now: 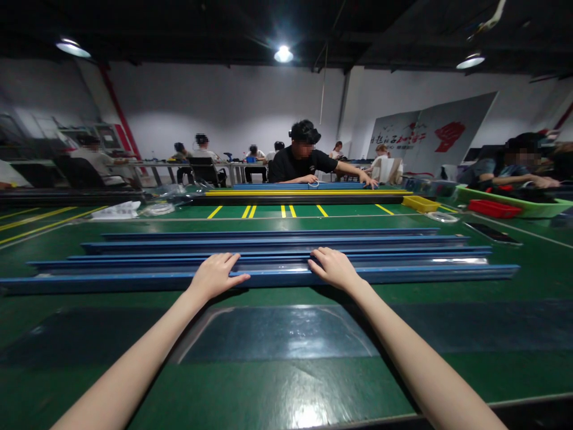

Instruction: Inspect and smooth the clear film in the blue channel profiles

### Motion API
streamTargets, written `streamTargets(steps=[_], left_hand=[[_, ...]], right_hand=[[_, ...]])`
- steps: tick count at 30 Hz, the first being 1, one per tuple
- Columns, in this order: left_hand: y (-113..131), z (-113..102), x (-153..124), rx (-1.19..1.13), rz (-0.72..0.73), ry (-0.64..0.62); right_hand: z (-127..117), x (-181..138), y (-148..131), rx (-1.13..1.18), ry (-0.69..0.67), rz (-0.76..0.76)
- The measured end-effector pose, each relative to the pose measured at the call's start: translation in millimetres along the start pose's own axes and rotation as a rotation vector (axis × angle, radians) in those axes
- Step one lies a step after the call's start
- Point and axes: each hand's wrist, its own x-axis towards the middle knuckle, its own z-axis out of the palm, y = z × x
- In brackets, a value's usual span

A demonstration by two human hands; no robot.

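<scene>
Several long blue channel strips lie side by side across the green table. My left hand is on the nearest blue channel left of its middle, fingers over the far rim and thumb along the near wall. To the right, my right hand grips the same channel, its fingertips at the far rim. How firmly either hand presses cannot be seen. Between my forearms and beyond them, a clear plastic sheet lies flat on the table in front of the channels.
Across the green table, a co-worker leans over blue strips behind yellow and black ones. At the right are a phone, a yellow tray, a red tray and a green bin. Plastic bags lie left.
</scene>
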Motion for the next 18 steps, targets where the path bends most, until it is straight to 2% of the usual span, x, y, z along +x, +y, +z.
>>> streamTargets(steps=[12,15,18], left_hand=[[0.8,-2.1,0.8,0.003,-0.007,-0.019],[0.3,-2.1,0.9,0.006,-0.006,-0.024],[0.2,-2.0,0.9,-0.001,-0.006,-0.024]], right_hand=[[-2.3,-1.6,2.1,-0.041,0.018,0.008],[-3.1,-3.7,10.3,-0.063,0.022,0.091],[-2.3,-6.0,19.5,-0.089,0.05,0.259]])
